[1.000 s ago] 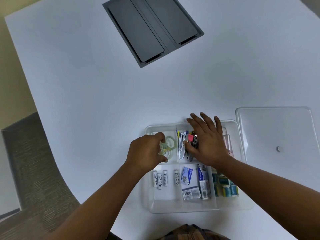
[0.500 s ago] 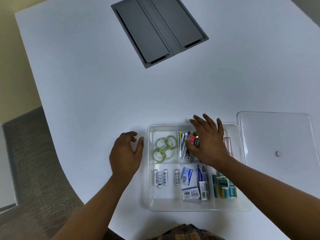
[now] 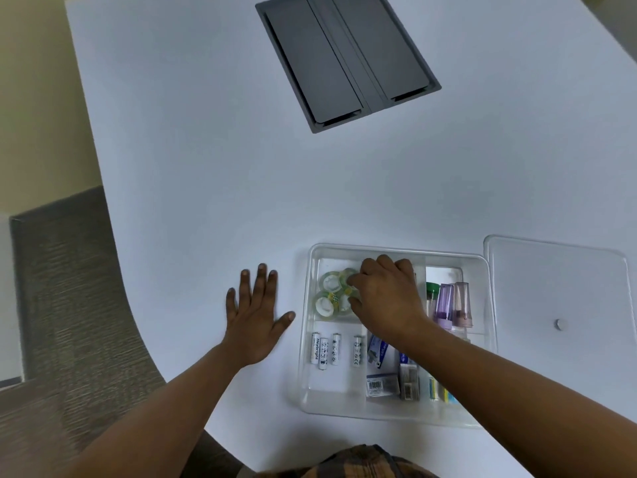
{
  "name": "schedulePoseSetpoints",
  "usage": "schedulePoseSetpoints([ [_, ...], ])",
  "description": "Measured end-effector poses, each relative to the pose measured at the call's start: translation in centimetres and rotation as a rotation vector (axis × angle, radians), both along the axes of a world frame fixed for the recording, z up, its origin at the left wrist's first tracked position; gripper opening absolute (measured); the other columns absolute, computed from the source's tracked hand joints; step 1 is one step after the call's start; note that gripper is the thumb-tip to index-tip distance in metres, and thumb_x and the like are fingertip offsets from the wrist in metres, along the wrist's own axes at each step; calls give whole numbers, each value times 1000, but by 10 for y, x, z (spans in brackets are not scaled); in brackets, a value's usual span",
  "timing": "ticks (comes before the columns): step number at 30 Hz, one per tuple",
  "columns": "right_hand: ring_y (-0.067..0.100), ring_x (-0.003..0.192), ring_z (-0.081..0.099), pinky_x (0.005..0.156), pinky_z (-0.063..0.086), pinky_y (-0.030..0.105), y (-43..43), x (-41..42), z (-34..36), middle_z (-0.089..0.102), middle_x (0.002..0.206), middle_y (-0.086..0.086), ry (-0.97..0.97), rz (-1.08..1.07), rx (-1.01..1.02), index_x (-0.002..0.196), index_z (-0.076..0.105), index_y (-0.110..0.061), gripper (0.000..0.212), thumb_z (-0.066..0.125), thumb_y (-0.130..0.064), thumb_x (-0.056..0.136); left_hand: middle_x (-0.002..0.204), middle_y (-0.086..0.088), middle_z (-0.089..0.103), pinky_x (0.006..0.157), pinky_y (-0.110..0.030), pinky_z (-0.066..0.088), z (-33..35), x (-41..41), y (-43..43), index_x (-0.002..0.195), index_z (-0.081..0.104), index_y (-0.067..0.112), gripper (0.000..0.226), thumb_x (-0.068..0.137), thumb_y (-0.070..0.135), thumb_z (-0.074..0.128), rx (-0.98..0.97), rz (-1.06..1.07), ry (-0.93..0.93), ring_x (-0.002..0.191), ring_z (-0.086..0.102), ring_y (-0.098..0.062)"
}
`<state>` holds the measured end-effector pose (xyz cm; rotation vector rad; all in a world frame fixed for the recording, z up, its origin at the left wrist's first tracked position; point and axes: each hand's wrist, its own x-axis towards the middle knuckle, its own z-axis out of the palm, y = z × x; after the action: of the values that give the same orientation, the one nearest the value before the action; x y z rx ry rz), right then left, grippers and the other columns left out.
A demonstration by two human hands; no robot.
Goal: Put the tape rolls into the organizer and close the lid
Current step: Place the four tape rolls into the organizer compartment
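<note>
Your left hand [image 3: 256, 319] lies flat on the table [image 3: 206, 167], fingers spread, holding nothing, just left of the organizer [image 3: 486, 270]. Your right hand [image 3: 386, 301] is down in the organizer's back-left compartment, fingers curled onto the tape rolls [image 3: 332, 298]; whether it pinches one or only nudges them cannot be told, since the fingertips are hidden among the rolls. Judged step: settling the rolls so they sit below the rim. Press them flat, side by side, none leaning on the divider or riding up on a neighbour, or the lid will rock. Keep the left hand where it is, or bring it against the organizer wall so the box doesn't slide while you push. Then lift the right hand straight out, clear of the items in the middle compartment. The lid [image 3: 558, 305] lies flat on the table, touching or just beside the organizer's right edge, knob up; it is not yet on. Counts: tape rolls, four seen, clustered in a square, though the hand may cover more. Batteries [image 3: 332, 350], four, in the front-left compartment. Small boxes [image 3: 382, 384] in the front middle, at least three, partly under your forearm. Purple-tinted clear containers [image 3: 451, 305] at right, two, with something green-capped beside them. One lid, one organizer. A grey panel [image 3: 344, 60] is set into the table well beyond.
</note>
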<state>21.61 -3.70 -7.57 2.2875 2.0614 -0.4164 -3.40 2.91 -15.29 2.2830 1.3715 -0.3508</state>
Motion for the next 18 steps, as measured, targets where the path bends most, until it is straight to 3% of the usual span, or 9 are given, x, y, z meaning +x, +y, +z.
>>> schedulePoseSetpoints([
  [8,22,93,52,77,22,36,8,-5,2,62,91,-5,-83,6,-45,98,71,-31,23,67,-21,78,142,13,-48,109,-50,-18,1,0,6,130,-43,36,84,85,72,17,-118,-45,31,128,-49,-17],
  [15,23,74,54,73,34,35,23,-12,9,57,69,-4,-140,176,-26,78,71,-26,28,75,-6,59,140,10,-51,110,-52,-19,12,5,10,126,-45,32,87,88,69,23,-214,-69,86,129,-48,-23],
  [18,23,86,53,80,29,37,33,-13,8,60,82,-4,-118,230,-99,92,70,-28,29,66,-9,70,141,9,-49,110,-52,-18,15,6,9,127,-44,32,86,88,68,23,-222,-63,94,130,-47,-24],
])
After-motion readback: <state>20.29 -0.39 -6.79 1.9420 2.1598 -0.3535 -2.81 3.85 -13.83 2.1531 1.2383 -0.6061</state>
